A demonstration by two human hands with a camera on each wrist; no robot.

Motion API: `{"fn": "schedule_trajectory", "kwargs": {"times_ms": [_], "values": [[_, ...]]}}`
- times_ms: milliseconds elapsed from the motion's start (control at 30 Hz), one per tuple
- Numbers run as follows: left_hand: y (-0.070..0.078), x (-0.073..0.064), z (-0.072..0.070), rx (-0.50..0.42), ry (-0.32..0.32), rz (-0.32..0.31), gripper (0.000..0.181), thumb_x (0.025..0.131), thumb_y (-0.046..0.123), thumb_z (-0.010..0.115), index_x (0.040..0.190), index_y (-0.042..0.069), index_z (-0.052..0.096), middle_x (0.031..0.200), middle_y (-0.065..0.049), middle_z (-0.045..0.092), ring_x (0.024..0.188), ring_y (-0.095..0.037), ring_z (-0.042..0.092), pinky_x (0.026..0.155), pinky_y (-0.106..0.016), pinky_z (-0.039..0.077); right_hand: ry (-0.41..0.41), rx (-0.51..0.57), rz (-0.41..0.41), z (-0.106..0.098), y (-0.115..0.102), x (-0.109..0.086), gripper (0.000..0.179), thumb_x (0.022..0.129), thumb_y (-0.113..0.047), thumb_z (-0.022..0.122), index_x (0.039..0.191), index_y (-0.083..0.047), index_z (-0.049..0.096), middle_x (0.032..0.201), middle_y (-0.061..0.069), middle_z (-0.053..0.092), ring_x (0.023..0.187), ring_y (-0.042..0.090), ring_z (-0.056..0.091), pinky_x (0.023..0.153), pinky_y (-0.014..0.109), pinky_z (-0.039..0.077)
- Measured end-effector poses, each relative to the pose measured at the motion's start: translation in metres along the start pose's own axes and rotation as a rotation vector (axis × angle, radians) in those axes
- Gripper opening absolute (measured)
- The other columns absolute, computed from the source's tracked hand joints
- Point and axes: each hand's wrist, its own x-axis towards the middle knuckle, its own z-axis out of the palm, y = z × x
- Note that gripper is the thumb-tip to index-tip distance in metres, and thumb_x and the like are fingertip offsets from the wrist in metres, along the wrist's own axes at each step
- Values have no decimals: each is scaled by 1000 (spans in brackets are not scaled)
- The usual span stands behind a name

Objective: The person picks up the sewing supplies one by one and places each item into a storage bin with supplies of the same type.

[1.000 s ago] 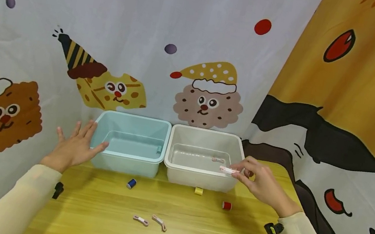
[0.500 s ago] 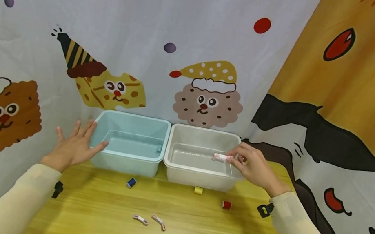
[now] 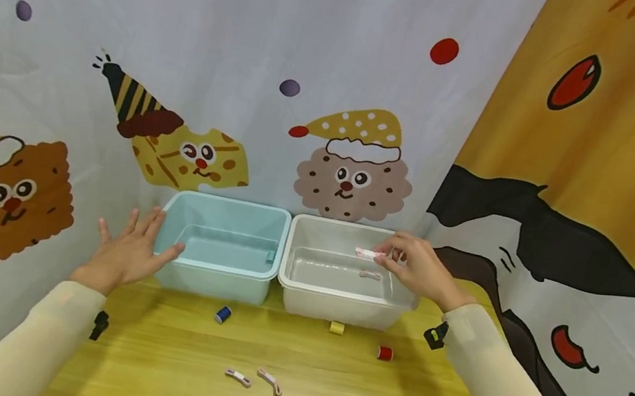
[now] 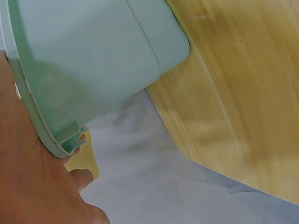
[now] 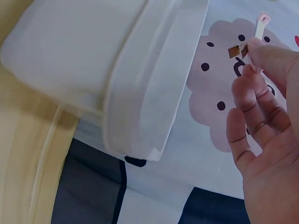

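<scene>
My right hand [image 3: 422, 270] pinches a small pink-and-white thread skein [image 3: 367, 254] by one end, between thumb and fingertips. It hangs above the right part of the white bin [image 3: 333, 292]. In the right wrist view the skein [image 5: 259, 29] shows a white band round its middle. Another skein [image 3: 370, 275] lies inside that bin. My left hand [image 3: 122, 253], fingers spread and straight, rests against the left rim of the light-blue bin [image 3: 217, 268]. A teal thread spool [image 3: 270, 257] lies in the blue bin.
In front of the bins lie a blue spool [image 3: 223, 315], a yellow spool [image 3: 336, 328] and a red spool [image 3: 385, 354]. Two more skeins [image 3: 238, 377] lie nearer on the wooden table [image 3: 165, 390]. A patterned curtain [image 3: 227, 22] hangs behind the bins.
My right hand has carried the skein leftward and farther away, from the white bin's front right rim to above its inside. The left hand stays on the blue bin.
</scene>
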Motion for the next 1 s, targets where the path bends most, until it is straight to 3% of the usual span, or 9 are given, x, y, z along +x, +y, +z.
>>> {"fn": "schedule_trajectory", "kwargs": {"times_ms": [367, 567, 1000], "values": [[-1, 1, 3, -9, -1, -9, 120, 111, 91, 34, 188, 4, 2, 197, -24, -4, 179, -63, -6, 124, -96, -23, -49, 14, 4, 8, 8, 27, 12, 110, -16, 84, 120, -11, 88, 109, 4, 84, 90, 14, 71, 82, 36, 62], [-2, 1, 3, -7, 1, -11, 121, 110, 92, 33, 188, 4, 4, 197, -23, -4, 179, -63, -5, 124, -97, -22, -98, 23, 47, 14, 13, 40, 11, 110, -16, 84, 119, -11, 88, 106, 3, 82, 92, 17, 71, 80, 33, 60], [-4, 4, 6, -8, 11, -13, 121, 110, 93, 32, 188, 5, 3, 197, -23, -4, 179, -62, -4, 124, -97, -22, -137, 34, 117, 28, 21, 66, 9, 109, -17, 85, 116, -12, 89, 101, 3, 81, 93, 20, 71, 85, 39, 61]]}}
